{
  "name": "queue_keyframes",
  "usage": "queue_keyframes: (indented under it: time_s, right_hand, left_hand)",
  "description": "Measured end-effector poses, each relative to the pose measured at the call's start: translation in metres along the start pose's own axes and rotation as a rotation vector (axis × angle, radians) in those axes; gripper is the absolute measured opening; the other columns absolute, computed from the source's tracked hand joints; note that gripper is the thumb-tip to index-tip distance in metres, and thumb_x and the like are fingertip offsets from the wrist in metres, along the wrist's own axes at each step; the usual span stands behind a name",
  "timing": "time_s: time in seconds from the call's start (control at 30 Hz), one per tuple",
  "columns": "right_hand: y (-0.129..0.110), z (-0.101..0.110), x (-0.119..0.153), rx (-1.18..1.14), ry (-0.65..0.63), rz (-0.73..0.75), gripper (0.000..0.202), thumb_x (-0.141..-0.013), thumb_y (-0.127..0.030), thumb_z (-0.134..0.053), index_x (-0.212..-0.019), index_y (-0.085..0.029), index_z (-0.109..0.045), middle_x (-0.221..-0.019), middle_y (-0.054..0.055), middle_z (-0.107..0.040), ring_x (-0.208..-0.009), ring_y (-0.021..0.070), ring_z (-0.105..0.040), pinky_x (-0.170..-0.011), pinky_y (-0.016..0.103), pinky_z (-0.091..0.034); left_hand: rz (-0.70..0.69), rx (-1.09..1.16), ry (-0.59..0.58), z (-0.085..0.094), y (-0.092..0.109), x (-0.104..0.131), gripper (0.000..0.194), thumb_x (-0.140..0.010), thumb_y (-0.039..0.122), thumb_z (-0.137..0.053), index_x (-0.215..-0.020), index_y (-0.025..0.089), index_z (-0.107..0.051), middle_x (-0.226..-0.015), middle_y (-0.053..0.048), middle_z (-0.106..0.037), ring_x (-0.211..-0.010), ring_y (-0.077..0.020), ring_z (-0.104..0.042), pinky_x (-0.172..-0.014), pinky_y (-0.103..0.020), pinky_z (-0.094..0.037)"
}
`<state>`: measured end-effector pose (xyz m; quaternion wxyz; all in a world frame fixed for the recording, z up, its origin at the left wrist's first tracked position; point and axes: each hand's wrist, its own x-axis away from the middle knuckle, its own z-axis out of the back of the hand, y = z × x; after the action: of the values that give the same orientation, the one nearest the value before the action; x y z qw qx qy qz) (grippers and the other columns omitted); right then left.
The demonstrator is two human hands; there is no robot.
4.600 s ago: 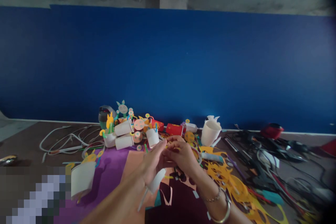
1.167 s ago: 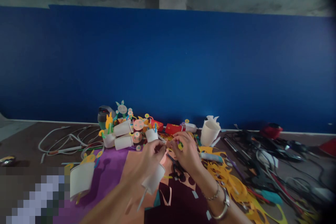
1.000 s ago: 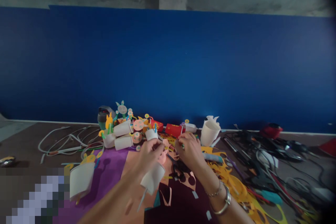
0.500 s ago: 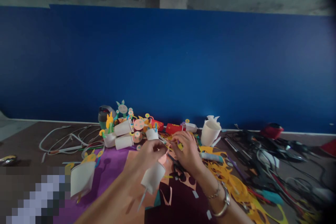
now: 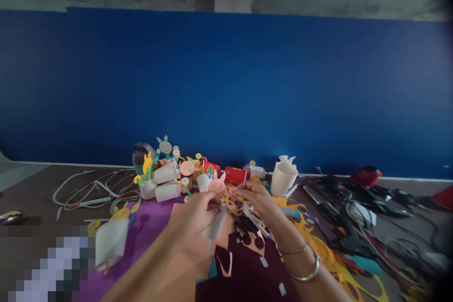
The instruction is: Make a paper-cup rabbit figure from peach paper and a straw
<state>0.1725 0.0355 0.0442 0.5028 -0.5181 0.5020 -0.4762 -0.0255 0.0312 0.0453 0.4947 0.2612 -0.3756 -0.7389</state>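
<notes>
My left hand (image 5: 196, 210) is closed on a pink paper animal head (image 5: 217, 185) with two upright ears. Below its fingers hangs a white paper cup (image 5: 215, 226) with a thin stick coming out of the lower end; how head and cup join is hidden by the hand. Just right of the head, my right hand (image 5: 257, 199) has its fingers pinched together at a small pinkish bit, too blurred to make out. Black-handled scissors (image 5: 242, 231) lie beneath, on cut paper.
Several finished cup figures (image 5: 168, 172) crowd the back left. A white cup figure (image 5: 112, 243) lies at the near left on purple paper (image 5: 150, 222). Yellow paper offcuts (image 5: 318, 245) and tangled cables (image 5: 368, 226) cover the right. A large white cup (image 5: 283, 179) stands behind.
The pink head has turned up and now shows its ears above my left hand. The cup has swung more upright beneath. My right hand has shifted slightly right, and a white pen-like object shows under it.
</notes>
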Motion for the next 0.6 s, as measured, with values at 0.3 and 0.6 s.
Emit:
queue_keyframes:
  time_s: [0.3,0.6]
  right_hand:
    - [0.004,0.004,-0.006,-0.028,-0.004,0.034,0.032,-0.058,-0.025,-0.075,-0.088,-0.017,-0.066,-0.07,0.002,-0.07,-0.07,0.0189,-0.064,-0.067,0.03,-0.047]
    - [0.005,0.007,-0.007,0.066,0.098,0.044,0.017,-0.065,-0.031,-0.072,-0.065,-0.015,-0.064,-0.059,0.001,-0.064,-0.056,0.0126,-0.055,-0.053,0.023,-0.038]
  left_hand:
    - [0.066,0.111,0.106,0.005,-0.002,-0.011,0.008,-0.073,0.025,-0.057,-0.075,0.018,-0.06,-0.057,0.002,-0.058,-0.041,-0.0123,-0.054,-0.037,-0.02,-0.036]
    - [0.042,0.164,0.17,0.01,-0.002,-0.013,0.007,-0.072,0.025,-0.058,-0.073,0.018,-0.058,-0.055,0.004,-0.056,-0.037,-0.0092,-0.049,-0.035,-0.019,-0.037]
